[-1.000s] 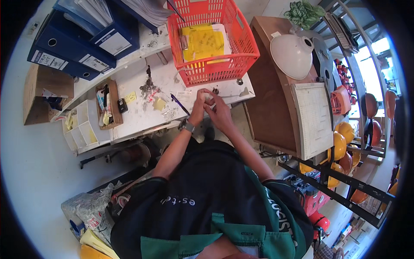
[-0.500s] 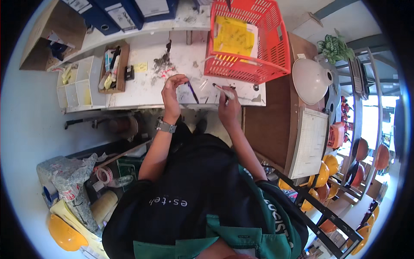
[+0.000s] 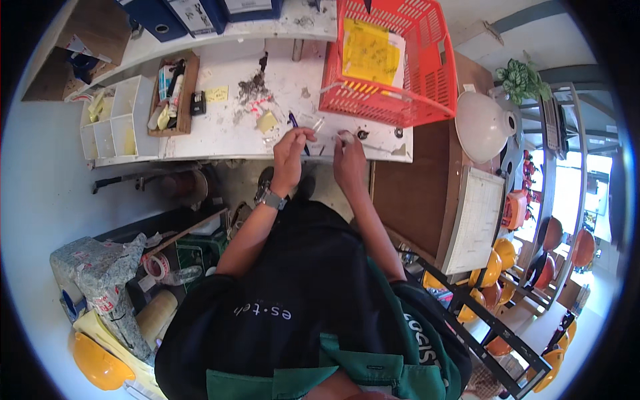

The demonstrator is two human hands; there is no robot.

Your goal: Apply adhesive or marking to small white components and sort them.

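Note:
Over the front edge of the white worktop, both of my hands are close together. My left hand (image 3: 291,155) has its fingers curled and drawn together; what they pinch, if anything, is too small to make out. Partly behind it lies a dark purple pen (image 3: 293,120). My right hand (image 3: 350,167) is closed around a white marker-like thing (image 3: 345,136), mostly hidden by the fingers. A small black round piece (image 3: 362,135) is just right of those fingertips. A yellow sticky note (image 3: 267,122) lies left of the pen.
A red plastic basket (image 3: 387,105) with yellow paper inside stands at the back right. At left are a wooden tray (image 3: 189,93) of pens and a white divided organiser (image 3: 123,113). Blue binders (image 3: 157,19) line the shelf above. A pale lamp shade (image 3: 481,127) sits on the right.
My left hand has moved right and slightly down, its fingers closing, so the yellow note now shows. My right hand has turned, and the white marker-like thing is more hidden in it.

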